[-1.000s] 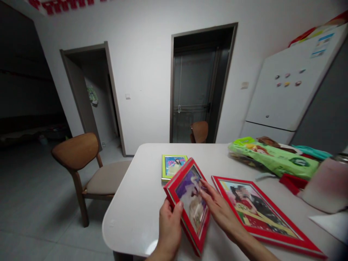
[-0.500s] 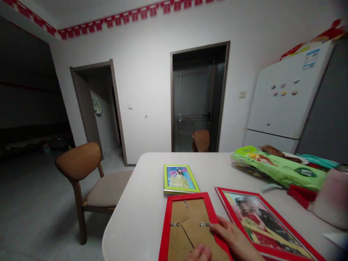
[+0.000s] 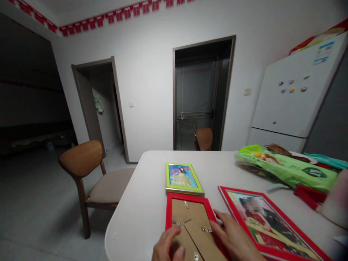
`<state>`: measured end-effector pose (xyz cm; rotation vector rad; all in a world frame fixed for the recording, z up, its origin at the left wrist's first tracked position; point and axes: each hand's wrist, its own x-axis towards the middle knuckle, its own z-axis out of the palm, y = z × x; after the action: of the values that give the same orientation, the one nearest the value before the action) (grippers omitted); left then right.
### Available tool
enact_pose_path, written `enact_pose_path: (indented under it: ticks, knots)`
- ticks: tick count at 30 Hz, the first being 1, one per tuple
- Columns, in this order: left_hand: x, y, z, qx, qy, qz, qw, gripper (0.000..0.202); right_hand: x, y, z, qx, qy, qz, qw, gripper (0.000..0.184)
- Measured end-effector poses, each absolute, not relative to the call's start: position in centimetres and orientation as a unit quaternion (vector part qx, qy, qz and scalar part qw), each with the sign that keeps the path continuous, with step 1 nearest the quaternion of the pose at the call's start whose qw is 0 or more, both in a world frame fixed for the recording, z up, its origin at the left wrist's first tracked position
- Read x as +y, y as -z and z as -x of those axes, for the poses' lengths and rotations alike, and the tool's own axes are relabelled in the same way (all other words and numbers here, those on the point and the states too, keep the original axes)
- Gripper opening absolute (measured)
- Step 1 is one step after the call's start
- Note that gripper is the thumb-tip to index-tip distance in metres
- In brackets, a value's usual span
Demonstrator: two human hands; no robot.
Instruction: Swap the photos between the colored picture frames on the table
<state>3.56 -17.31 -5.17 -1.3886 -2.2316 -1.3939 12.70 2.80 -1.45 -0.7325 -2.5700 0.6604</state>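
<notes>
A red picture frame [image 3: 170, 208] lies back side up at the table's near edge, its brown backing board [image 3: 193, 221] facing me. Small metal clips sit along the board, and a thin dark strut line or slit runs down it. My left hand [image 3: 166, 246] lies over the frame's left edge, fingers bent, with a fingertip at the left metal clip [image 3: 176, 223]. My right hand [image 3: 235, 235] grips the right edge, thumb near the right clip [image 3: 206, 229]. Just beyond is a green picture frame [image 3: 185, 178], photo up. A larger red-framed photo [image 3: 268, 224] lies to the right.
A green plastic package [image 3: 288, 166] and a red object [image 3: 310, 195] lie at the right of the white table [image 3: 136, 203]. A pinkish translucent container [image 3: 338, 199] stands at the right edge. A wooden chair [image 3: 83, 157] is on the left, a fridge [image 3: 288, 98] behind.
My left hand has moved from the lower middle of the backing to the frame's left edge. My right hand stays at the right edge. The view has shifted slightly.
</notes>
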Motion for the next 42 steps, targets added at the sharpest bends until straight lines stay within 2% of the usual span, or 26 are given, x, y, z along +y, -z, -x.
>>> enact_pose_path:
  ticks: [4, 12, 20, 30, 42]
  knots:
    - [-20.3, 1.6, -1.9, -0.762, 0.469, 0.442, 0.065, 0.039, 2.1, 1.4, -11.5, -0.931, -0.19, 0.236, 0.202, 0.038]
    - [-19.4, 6.4, -1.9, -0.751, 0.376, 0.534, 0.096, 0.055, 1.4, 2.4, -11.9, -0.946, -0.143, 0.234, 0.172, 0.042]
    - [-19.4, 6.3, -2.1, -0.761, 0.328, 0.553, 0.082, 0.064, 2.1, 2.8, -12.2, -0.949, -0.146, 0.228, 0.161, 0.04]
    - [-18.6, 4.1, -2.8, -0.782, 0.321, 0.534, -0.002, 0.061, 2.6, 1.7, -11.8, -0.964, -0.141, 0.19, 0.119, 0.031]
    - [-18.5, 3.9, -3.0, -0.788, 0.322, 0.525, 0.002, 0.06, 2.2, 1.4, -11.4, -0.97, -0.118, 0.169, 0.128, 0.029]
